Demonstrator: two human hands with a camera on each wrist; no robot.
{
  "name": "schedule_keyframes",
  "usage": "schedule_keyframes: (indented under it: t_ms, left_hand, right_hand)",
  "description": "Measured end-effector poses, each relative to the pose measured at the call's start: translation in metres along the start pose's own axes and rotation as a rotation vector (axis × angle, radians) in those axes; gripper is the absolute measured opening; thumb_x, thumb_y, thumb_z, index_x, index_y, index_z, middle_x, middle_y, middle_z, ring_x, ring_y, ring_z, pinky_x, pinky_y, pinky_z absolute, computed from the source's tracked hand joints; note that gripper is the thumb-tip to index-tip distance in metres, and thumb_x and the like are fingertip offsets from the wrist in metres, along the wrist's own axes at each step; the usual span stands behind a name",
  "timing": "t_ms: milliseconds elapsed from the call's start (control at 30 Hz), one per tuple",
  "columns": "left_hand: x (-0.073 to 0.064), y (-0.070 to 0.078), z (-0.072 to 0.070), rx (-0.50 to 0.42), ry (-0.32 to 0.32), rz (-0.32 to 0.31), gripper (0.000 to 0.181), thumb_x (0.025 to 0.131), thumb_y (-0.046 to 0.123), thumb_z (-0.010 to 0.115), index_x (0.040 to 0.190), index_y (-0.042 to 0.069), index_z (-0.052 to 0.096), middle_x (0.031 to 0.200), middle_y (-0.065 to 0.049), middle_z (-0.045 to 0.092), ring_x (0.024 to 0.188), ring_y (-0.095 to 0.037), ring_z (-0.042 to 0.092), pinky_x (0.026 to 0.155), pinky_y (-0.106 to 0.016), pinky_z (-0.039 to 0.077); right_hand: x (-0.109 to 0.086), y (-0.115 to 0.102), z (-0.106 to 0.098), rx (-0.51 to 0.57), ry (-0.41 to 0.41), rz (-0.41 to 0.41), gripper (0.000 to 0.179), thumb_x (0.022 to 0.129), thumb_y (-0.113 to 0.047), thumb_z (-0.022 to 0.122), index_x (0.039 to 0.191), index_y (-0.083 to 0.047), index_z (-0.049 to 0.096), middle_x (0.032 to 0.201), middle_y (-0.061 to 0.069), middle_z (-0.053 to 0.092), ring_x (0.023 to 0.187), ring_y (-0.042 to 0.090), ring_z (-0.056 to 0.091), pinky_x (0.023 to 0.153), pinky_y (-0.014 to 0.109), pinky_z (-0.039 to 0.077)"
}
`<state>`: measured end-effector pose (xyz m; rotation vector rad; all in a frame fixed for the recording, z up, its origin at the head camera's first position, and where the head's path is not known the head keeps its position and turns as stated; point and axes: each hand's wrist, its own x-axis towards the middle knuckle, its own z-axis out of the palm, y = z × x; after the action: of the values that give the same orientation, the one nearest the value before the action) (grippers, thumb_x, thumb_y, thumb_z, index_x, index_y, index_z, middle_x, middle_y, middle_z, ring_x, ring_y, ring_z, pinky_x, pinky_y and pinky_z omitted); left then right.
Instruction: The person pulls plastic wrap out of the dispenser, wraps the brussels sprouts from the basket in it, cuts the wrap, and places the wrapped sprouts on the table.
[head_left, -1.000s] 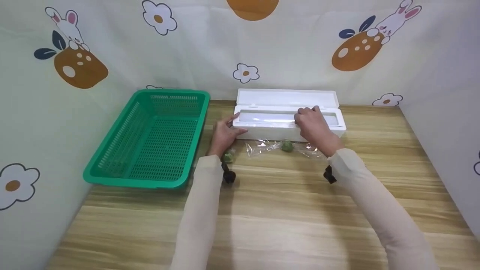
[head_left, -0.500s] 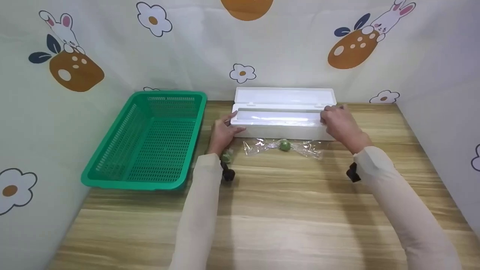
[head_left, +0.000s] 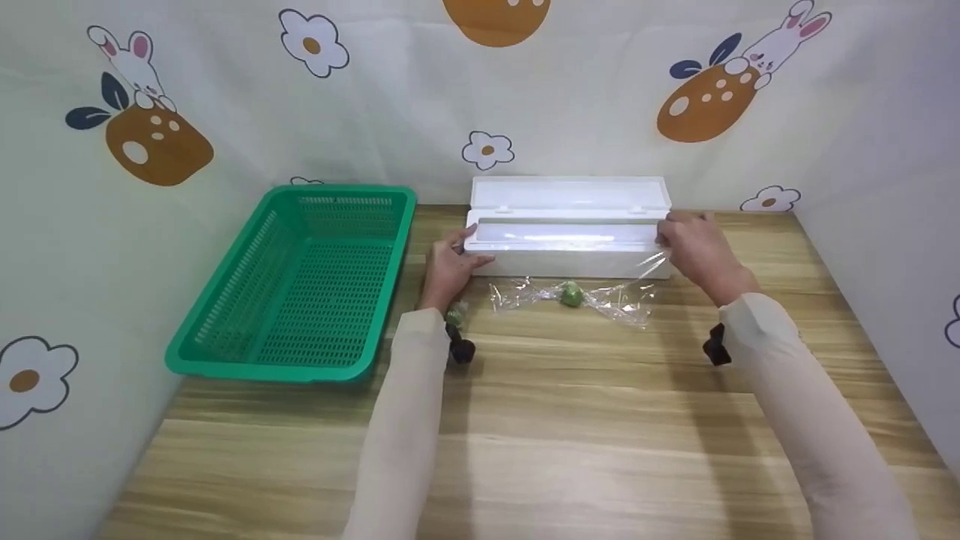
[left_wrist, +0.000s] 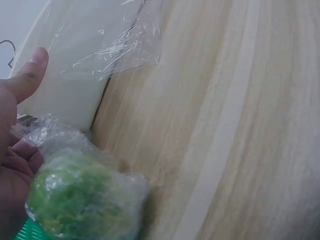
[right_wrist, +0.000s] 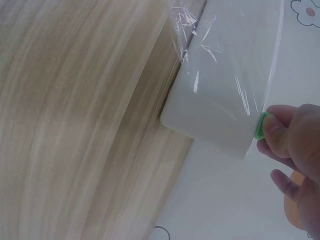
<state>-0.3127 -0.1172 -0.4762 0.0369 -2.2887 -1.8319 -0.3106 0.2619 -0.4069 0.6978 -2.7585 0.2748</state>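
A long white cling film dispenser (head_left: 570, 264) stands with its lid raised, showing a roll inside. My left hand (head_left: 448, 268) grips its left end, thumb against the front wall. At the right end my right hand (head_left: 701, 247) pinches a small green slide cutter (right_wrist: 262, 125) between thumb and fingers. Clear film (head_left: 622, 301) hangs from the front onto the table, gathered at both sides of a small round green fruit (head_left: 572, 294). A second green fruit (left_wrist: 75, 197), wrapped in film, lies beside my left wrist.
To the left stands a green perforated basket (head_left: 367, 300) on the wooden table (head_left: 570, 435). A patterned cloth (head_left: 585, 105) hangs right behind the dispenser and along both sides.
My right hand has slid from over the dispenser's middle right to its right end. The film's right side now slants up toward that hand. My left hand has stayed in place.
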Motion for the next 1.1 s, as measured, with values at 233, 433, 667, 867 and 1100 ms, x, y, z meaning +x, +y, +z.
schedule_keyframes:
  t_ms: [233, 433, 667, 867, 1100]
  left_hand:
    - [0.0, 0.0, 0.001, -0.021, -0.008, 0.01, 0.063, 0.074, 0.0, 0.086, 0.132, 0.0, 0.062, 0.139, -0.016, 0.061, 0.132, -0.022, 0.056, 0.099, -0.03, 0.053]
    - [0.0, 0.0, 0.001, -0.027, -0.01, 0.003, 0.063, 0.074, 0.001, 0.086, 0.132, 0.001, 0.062, 0.14, -0.014, 0.061, 0.134, -0.021, 0.055, 0.1, -0.03, 0.053]
    - [-0.001, 0.002, 0.0, -0.026, -0.033, -0.005, 0.066, 0.074, 0.001, 0.085, 0.135, -0.001, 0.059, 0.143, -0.015, 0.058, 0.138, -0.024, 0.051, 0.11, -0.033, 0.047]
    - [-0.005, 0.015, -0.002, 0.225, -0.053, -0.011, 0.067, 0.08, 0.012, 0.084, 0.14, 0.005, 0.056, 0.146, -0.016, 0.055, 0.14, -0.025, 0.049, 0.117, -0.035, 0.04]
    - [-0.016, 0.023, 0.004, 0.438, 0.0, 0.315, 0.047, 0.075, 0.008, 0.086, 0.119, 0.001, 0.072, 0.14, -0.03, 0.051, 0.132, -0.042, 0.05, 0.113, -0.049, 0.041]
  right_hand:
    - [-0.008, 0.011, -0.002, 0.021, 0.019, 0.047, 0.013, 0.082, 0.014, 0.059, 0.081, 0.002, 0.064, 0.088, 0.02, 0.067, 0.089, 0.044, 0.063, 0.083, 0.059, 0.04]
    - [-0.007, 0.013, -0.001, 0.056, 0.023, 0.072, 0.015, 0.082, 0.016, 0.058, 0.087, 0.005, 0.066, 0.09, 0.024, 0.068, 0.085, 0.045, 0.062, 0.081, 0.059, 0.044]
    - [-0.01, 0.014, -0.001, 0.227, -0.026, 0.187, 0.018, 0.088, 0.015, 0.056, 0.099, 0.008, 0.068, 0.101, 0.029, 0.071, 0.095, 0.047, 0.065, 0.087, 0.059, 0.052]
    - [-0.015, 0.013, 0.003, 0.235, -0.011, 0.163, 0.014, 0.091, 0.003, 0.063, 0.103, 0.005, 0.071, 0.108, 0.029, 0.068, 0.096, 0.046, 0.063, 0.085, 0.059, 0.05]
    - [-0.018, 0.009, 0.01, 0.139, 0.082, 0.066, 0.016, 0.084, -0.006, 0.078, 0.097, 0.001, 0.077, 0.11, 0.024, 0.063, 0.105, 0.042, 0.053, 0.091, 0.057, 0.039]
